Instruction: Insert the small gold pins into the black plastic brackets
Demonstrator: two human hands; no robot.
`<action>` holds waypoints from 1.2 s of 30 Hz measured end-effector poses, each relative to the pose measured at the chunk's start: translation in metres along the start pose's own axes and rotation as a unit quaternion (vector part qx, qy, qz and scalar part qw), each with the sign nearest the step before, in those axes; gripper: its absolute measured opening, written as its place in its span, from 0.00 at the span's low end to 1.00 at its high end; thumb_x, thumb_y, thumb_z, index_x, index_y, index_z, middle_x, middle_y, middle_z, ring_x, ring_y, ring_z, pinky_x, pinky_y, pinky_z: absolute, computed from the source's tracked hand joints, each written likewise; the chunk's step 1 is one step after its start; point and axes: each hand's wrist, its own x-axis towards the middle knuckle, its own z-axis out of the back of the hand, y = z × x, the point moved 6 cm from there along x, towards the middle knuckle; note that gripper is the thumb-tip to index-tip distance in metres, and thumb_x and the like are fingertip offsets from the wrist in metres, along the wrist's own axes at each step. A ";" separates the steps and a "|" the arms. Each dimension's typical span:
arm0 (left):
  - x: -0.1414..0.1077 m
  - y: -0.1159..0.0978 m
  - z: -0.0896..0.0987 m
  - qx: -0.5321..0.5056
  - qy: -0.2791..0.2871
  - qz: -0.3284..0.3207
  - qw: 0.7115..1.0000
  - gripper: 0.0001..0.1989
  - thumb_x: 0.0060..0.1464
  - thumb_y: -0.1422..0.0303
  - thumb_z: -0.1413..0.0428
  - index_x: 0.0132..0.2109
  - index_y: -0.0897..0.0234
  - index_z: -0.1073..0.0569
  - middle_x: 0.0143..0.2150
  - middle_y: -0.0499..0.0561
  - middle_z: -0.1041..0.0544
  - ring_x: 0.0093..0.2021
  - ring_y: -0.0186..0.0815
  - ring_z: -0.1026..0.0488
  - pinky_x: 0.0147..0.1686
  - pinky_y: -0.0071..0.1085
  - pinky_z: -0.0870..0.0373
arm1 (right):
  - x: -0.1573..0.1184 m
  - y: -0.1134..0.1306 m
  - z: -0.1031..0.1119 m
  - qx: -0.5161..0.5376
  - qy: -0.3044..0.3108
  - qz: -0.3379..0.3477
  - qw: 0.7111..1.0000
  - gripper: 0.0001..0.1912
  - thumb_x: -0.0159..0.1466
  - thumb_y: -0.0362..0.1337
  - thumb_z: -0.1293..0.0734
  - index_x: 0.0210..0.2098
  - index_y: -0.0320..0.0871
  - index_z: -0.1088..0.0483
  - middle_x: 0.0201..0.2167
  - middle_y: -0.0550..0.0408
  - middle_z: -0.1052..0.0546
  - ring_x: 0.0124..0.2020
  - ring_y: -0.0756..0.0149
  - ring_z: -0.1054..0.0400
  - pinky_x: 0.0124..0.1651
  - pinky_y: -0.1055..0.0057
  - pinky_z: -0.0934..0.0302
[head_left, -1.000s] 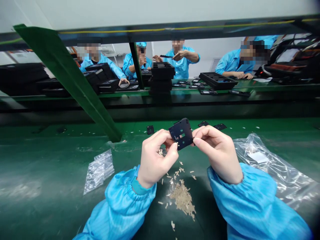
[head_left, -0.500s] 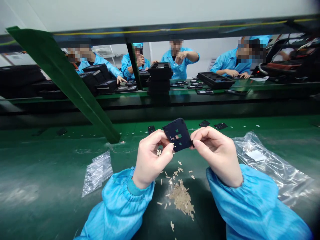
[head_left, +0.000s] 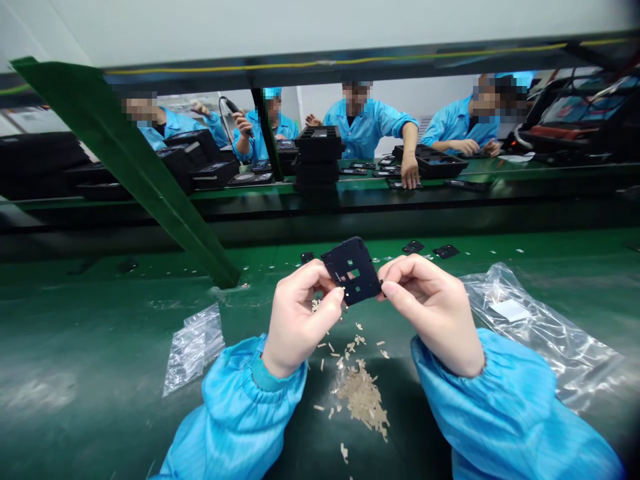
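Note:
My left hand (head_left: pixel 305 319) is closed around the left edge of a thin black plastic plate (head_left: pixel 364 272), thumb in front. The plate is tilted and has several small cut-outs, with the green bench showing through. At its right edge, my right hand (head_left: pixel 434 303) is closed in a pinch, thumb against the fingers. A small black piece (head_left: pixel 381 285) shows between those fingertips; whether it is joined to the plate I cannot tell. Under the hands, a pile of small beige strips (head_left: pixel 364 395) lies on the green bench (head_left: pixel 125 347).
A clear plastic bag (head_left: pixel 196 347) lies at left, a larger one (head_left: pixel 540 327) at right. Black plastic parts (head_left: pixel 445 251) lie along the bench's back. A slanted green post (head_left: pixel 135 177) stands at left. Beyond, co-workers in blue (head_left: pixel 367 137) sit behind stacked black trays (head_left: pixel 319 143).
Both my hands and the black plate have shifted very slightly left. Across the bench, one co-worker's arm has come down onto the parts, and another has lowered a dark handheld tool from the face.

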 end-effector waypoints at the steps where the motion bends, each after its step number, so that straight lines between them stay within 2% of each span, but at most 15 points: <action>1: 0.000 0.001 0.000 -0.006 0.003 0.000 1.000 0.06 0.48 0.77 0.47 0.26 0.64 0.33 0.23 0.44 0.32 0.23 0.27 0.35 0.23 0.22 0.38 | 0.000 0.000 0.000 0.002 0.003 -0.003 1.000 0.06 0.58 0.32 0.36 0.26 0.43 0.37 0.25 0.57 0.31 0.25 0.71 0.36 0.28 0.73 0.39; 7: 0.001 0.014 0.002 -0.088 0.026 -0.011 0.996 0.03 0.50 0.75 0.46 0.30 0.64 0.29 0.27 0.46 0.31 0.28 0.29 0.34 0.29 0.24 0.36 | -0.003 0.000 -0.002 0.033 0.032 -0.030 0.999 0.06 0.60 0.31 0.37 0.26 0.43 0.37 0.25 0.58 0.32 0.25 0.73 0.37 0.28 0.75 0.41; 13: 0.008 0.026 -0.002 -0.210 0.108 -0.012 0.972 0.07 0.52 0.73 0.45 0.39 0.61 0.25 0.35 0.50 0.27 0.33 0.31 0.32 0.35 0.27 0.34 | -0.007 0.015 -0.008 0.018 0.077 0.004 0.997 0.06 0.59 0.29 0.37 0.26 0.43 0.37 0.26 0.59 0.32 0.28 0.73 0.37 0.30 0.76 0.41; 19: 0.012 0.026 -0.007 -0.251 0.153 -0.015 0.956 0.06 0.53 0.71 0.46 0.38 0.61 0.25 0.30 0.49 0.32 0.31 0.32 0.33 0.37 0.31 0.34 | -0.010 0.022 -0.011 -0.003 0.088 0.022 0.996 0.07 0.59 0.26 0.38 0.27 0.43 0.37 0.27 0.59 0.32 0.30 0.72 0.37 0.32 0.76 0.41; 29: 0.012 0.031 -0.009 -0.275 0.183 0.002 0.944 0.05 0.53 0.71 0.46 0.37 0.62 0.25 0.29 0.49 0.32 0.31 0.33 0.32 0.36 0.32 0.33 | -0.009 0.018 -0.013 0.021 0.102 -0.007 0.995 0.08 0.57 0.25 0.38 0.25 0.43 0.38 0.26 0.59 0.32 0.28 0.73 0.37 0.30 0.76 0.41; 36: 0.012 0.037 -0.018 -0.350 0.183 0.083 0.915 0.05 0.50 0.70 0.42 0.35 0.63 0.24 0.29 0.49 0.28 0.29 0.31 0.31 0.30 0.26 0.33 | -0.008 0.007 -0.017 0.122 0.121 -0.071 0.983 0.05 0.58 0.28 0.37 0.29 0.43 0.36 0.26 0.59 0.32 0.27 0.73 0.37 0.29 0.76 0.41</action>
